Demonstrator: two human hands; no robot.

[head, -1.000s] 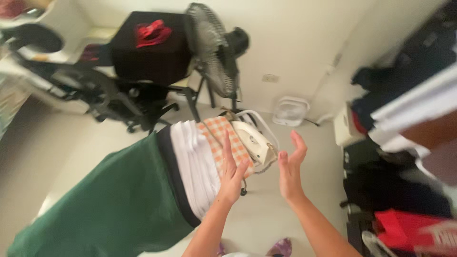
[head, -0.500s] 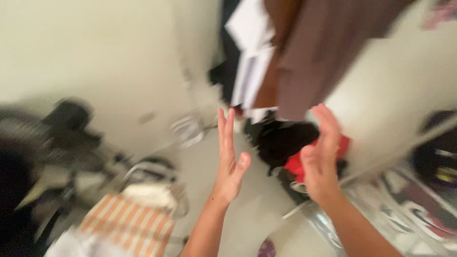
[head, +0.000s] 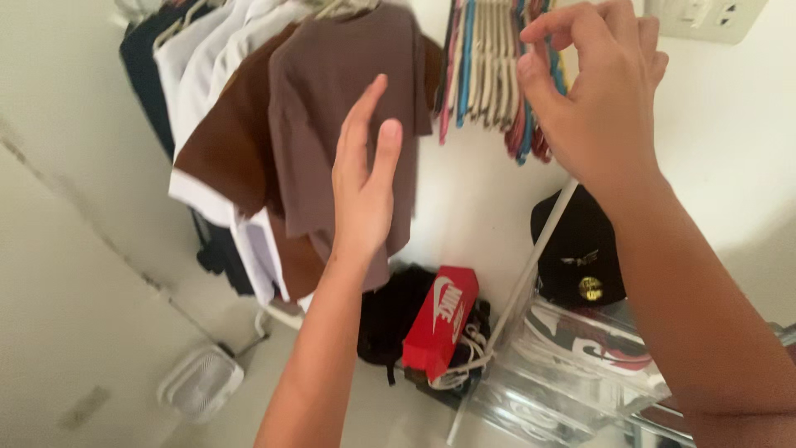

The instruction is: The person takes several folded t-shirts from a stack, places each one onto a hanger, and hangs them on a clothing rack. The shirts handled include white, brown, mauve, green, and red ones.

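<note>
Fingers, left hand (head: 362,187): held straight and together, palm edge-on, nothing grasped; raised in front of the brown T-shirt (head: 348,99), contact with the cloth cannot be told
Fingers, right hand (head: 599,91): curled with the tips drawn toward the thumb, nothing clearly held; set at the bunch of coloured hangers (head: 489,75), just beside their lower ends
Brown T-shirt: hung on the rail at 12 o'clock from the left hand, front-most in a row of garments
Row of garments: a rust-brown shirt with white hem (head: 224,149), white shirts and a dark one are hung toward 10 o'clock
Coloured hangers: packed together, hung at 1 o'clock from the brown T-shirt
Floor items: a red shoebox (head: 439,319) is leaned at 6 o'clock below the shirts, a black cap (head: 578,249) at 3 o'clock of it, clear boxes with sneakers (head: 580,357) at 5 o'clock
</note>
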